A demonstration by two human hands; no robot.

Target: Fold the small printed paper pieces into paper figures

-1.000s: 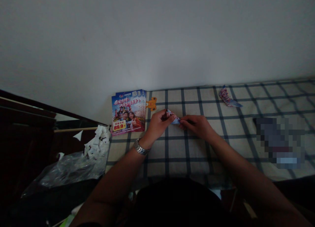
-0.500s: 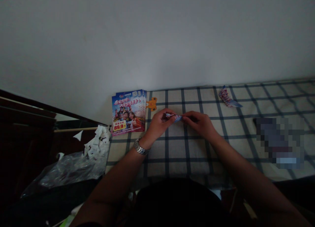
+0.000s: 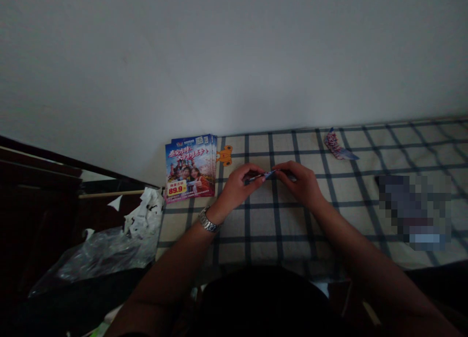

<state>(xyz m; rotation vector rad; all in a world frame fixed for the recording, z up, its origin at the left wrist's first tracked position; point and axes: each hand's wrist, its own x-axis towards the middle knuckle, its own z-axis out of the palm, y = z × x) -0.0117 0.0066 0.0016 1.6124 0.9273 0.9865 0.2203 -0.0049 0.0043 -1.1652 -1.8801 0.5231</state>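
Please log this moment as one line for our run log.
left hand: pinching folded paper strip | right hand: pinching it | nearby: leaflet stack

Watch: silver wristwatch [image 3: 208,221], metal link band, on left wrist [image 3: 218,212]
Top: dark shirt [image 3: 263,303], at 6 o'clock
Forearms [image 3: 175,264]: bare, at 7 and 4 o'clock

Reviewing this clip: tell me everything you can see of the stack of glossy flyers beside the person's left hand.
The stack of glossy flyers is a low, slightly offset pile of printed paper sheets, lying flat at the back-left of the checked cloth, near the white wall. The top sheet shows people, red headline text, a QR code and a yellow 89.9 label. An orange cut-out sits at its right edge; the left hand doesn't touch it.
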